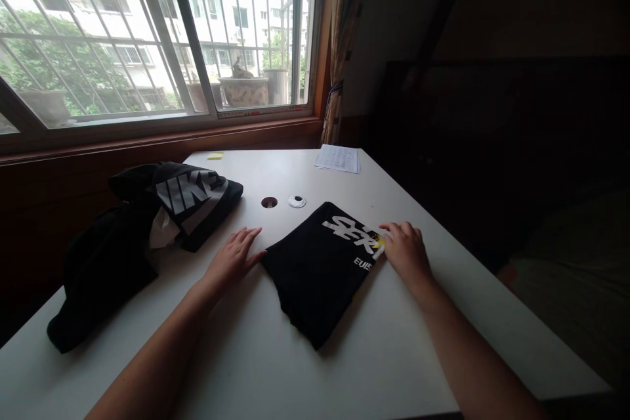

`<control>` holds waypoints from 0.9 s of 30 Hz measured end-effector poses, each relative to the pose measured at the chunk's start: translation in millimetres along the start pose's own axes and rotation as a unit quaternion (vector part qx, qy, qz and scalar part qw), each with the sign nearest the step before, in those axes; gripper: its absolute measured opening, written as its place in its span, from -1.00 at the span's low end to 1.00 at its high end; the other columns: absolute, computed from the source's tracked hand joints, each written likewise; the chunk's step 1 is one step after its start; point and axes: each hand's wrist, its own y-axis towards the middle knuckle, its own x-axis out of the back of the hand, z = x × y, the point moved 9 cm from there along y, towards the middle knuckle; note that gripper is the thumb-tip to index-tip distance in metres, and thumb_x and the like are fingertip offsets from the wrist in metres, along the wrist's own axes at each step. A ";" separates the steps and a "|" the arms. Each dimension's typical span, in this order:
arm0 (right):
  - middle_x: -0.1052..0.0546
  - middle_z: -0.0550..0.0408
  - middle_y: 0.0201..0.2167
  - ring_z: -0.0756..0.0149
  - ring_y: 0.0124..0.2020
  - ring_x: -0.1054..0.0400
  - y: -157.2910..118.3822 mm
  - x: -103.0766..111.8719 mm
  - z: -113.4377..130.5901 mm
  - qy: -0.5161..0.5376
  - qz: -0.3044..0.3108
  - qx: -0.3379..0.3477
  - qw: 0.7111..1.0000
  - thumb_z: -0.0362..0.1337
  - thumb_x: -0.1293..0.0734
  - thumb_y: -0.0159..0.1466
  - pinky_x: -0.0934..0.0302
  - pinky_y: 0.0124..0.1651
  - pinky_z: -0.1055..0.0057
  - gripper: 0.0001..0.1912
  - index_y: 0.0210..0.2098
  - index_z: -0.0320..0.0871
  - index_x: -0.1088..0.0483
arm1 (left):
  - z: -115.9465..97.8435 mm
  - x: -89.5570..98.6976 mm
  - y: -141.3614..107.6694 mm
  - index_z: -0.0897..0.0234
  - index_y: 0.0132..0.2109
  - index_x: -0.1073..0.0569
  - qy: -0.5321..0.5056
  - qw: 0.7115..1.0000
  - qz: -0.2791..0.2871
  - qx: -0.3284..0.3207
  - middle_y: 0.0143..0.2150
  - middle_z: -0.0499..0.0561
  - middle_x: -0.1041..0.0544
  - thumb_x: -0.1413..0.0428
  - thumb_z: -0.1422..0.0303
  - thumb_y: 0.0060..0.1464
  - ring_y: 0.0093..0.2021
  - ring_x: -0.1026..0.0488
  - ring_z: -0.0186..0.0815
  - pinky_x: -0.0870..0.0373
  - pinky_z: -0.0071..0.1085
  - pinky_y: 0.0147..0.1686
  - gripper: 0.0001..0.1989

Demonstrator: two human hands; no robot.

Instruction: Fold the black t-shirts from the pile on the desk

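Observation:
A black garment (315, 269), folded into a flat, slightly slanted block, lies on the white table (275, 367). White lettering and a small yellow print show on its upper right; its exact kind is hidden by the folds. My left hand (235, 254) is open at its left corner, fingers stretched out and the thumb at the cloth's edge. At the opposite edge, beside the lettering, my right hand (407, 252) rests with fingers apart and slightly bent, touching the cloth. Neither hand lifts the garment.
A crumpled black garment with grey NIKE lettering (189, 193) lies on the left, sleeve toward me. Beyond the folded cloth are a round table hole (269, 202) and its cover (296, 201). Papers (338, 159) and a yellow note (215, 155) lie at the far edge, below a barred window.

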 end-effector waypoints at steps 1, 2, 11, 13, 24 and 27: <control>-0.48 -0.18 -0.09 -0.02 0.00 -0.30 -0.6 4.6 6.7 0.004 -0.009 0.013 1.000 -0.26 -0.19 0.35 -0.21 0.12 0.05 -0.68 -0.05 -0.15 -0.53 | -0.7 0.5 0.0 0.18 0.37 -0.26 -0.005 1.000 -0.004 -0.003 0.29 0.17 -0.42 0.07 -0.03 0.36 0.33 -0.30 0.05 -0.30 0.06 0.28 -0.41; -0.48 -0.20 -0.04 -0.03 0.04 -0.30 -2.1 6.7 16.3 0.014 -0.008 0.034 0.999 -0.23 -0.19 0.37 -0.21 0.15 0.05 -0.66 -0.01 -0.17 -0.53 | -1.7 0.9 0.1 0.16 0.37 -0.27 -0.010 1.000 -0.007 -0.007 0.28 0.16 -0.43 0.07 -0.02 0.36 0.33 -0.30 0.04 -0.31 0.06 0.28 -0.42; 0.02 0.01 0.51 0.02 0.51 0.19 -66.1 -30.6 122.0 0.059 0.254 0.260 0.930 0.13 -0.11 0.45 0.18 0.46 -0.13 -0.31 0.47 0.02 -0.01 | -10.8 -1.3 1.3 0.10 0.34 -0.31 -0.030 0.999 0.010 -0.044 0.26 0.11 -0.45 0.05 0.03 0.37 0.32 -0.31 0.02 -0.33 0.03 0.27 -0.48; 0.06 0.04 0.52 0.04 0.52 0.23 -75.9 -31.9 130.6 0.060 0.288 0.273 0.916 0.15 -0.08 0.46 0.25 0.48 -0.13 -0.30 0.49 0.06 0.06 | -11.6 -2.7 1.3 0.09 0.34 -0.32 -0.032 0.998 0.016 -0.050 0.26 0.10 -0.45 0.05 0.03 0.37 0.32 -0.30 0.02 -0.34 0.02 0.26 -0.49; -0.05 0.00 0.49 0.04 0.50 0.13 -115.9 -3.1 196.6 0.171 0.353 0.433 0.811 0.14 -0.24 0.39 0.37 0.49 -0.06 -0.28 0.44 0.04 -0.10 | 8.8 0.3 1.4 0.18 0.30 -0.34 -0.033 0.999 -0.033 -0.015 0.22 0.19 -0.45 0.01 0.12 0.35 0.25 -0.34 0.03 -0.33 0.05 0.23 -0.53; -0.08 -0.02 0.48 0.05 0.49 0.12 -129.2 4.5 210.9 0.195 0.367 0.468 0.780 0.15 -0.27 0.37 0.40 0.49 -0.05 -0.23 0.45 0.02 -0.06 | 20.6 2.1 0.6 0.20 0.27 -0.36 -0.046 0.998 -0.049 0.011 0.19 0.20 -0.46 0.00 0.19 0.32 0.21 -0.37 0.01 -0.36 0.02 0.21 -0.56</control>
